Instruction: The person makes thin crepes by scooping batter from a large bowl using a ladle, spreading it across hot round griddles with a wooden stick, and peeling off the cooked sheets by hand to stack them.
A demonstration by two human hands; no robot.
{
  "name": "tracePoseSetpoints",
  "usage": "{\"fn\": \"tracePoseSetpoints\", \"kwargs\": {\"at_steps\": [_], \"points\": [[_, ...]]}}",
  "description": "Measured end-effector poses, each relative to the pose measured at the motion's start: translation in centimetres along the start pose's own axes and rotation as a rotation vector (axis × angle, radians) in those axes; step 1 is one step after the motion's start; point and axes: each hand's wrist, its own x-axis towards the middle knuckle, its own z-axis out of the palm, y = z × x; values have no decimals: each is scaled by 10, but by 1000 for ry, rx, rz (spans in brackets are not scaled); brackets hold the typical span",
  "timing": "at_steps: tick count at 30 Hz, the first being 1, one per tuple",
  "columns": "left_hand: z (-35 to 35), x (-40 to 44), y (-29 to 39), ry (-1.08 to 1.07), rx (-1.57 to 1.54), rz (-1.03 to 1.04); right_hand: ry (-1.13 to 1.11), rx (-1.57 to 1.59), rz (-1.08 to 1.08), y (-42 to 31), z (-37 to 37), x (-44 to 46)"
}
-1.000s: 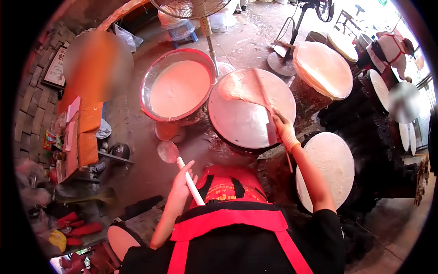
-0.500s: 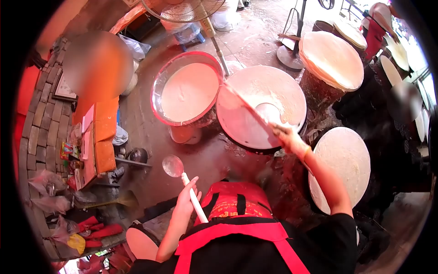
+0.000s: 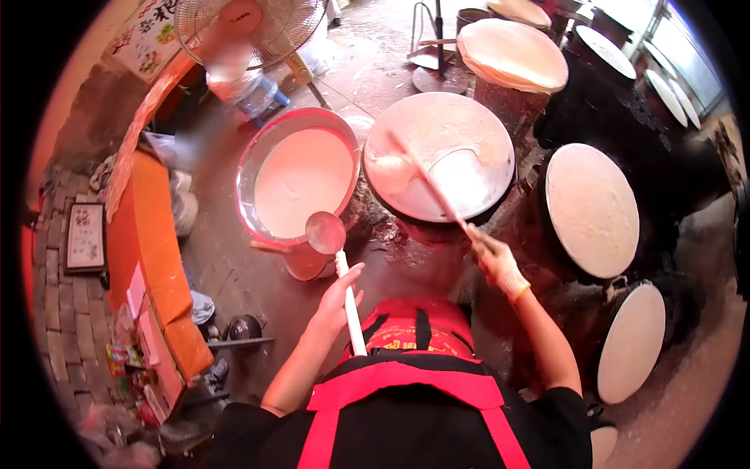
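Observation:
My left hand (image 3: 336, 303) is closed round the white handle of a ladle (image 3: 326, 233), whose round bowl is over the near edge of a red-rimmed basin (image 3: 241, 176) of pale batter (image 3: 303, 184). In my right hand (image 3: 498, 264) is the end of a long thin spreader (image 3: 437, 195). Its far part lies over a round griddle (image 3: 467, 205), blurred by motion. Batter coats the griddle's back and left; a bare shiny patch shows at its front right.
A stack of thin round sheets (image 3: 512, 55) stands behind at the right. More round griddles (image 3: 592, 209) line the right side. A fan (image 3: 250, 31) is at the back left, beyond an orange-covered table (image 3: 160, 266). A bucket (image 3: 306, 264) sits below the basin.
The spreader has swung over the griddle and the batter covers more of its back and right side. My left hand has raised the ladle towards the basin. The view has shifted.

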Motion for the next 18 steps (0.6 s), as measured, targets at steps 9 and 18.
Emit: {"fn": "tracePoseSetpoints", "kwargs": {"at_steps": [9,18], "points": [[-127,9,0,-32,59,12,334,365,-125,6,164,-67],[-214,-41,-39,108,-200,96,642,261,-403,31,326,242]]}}
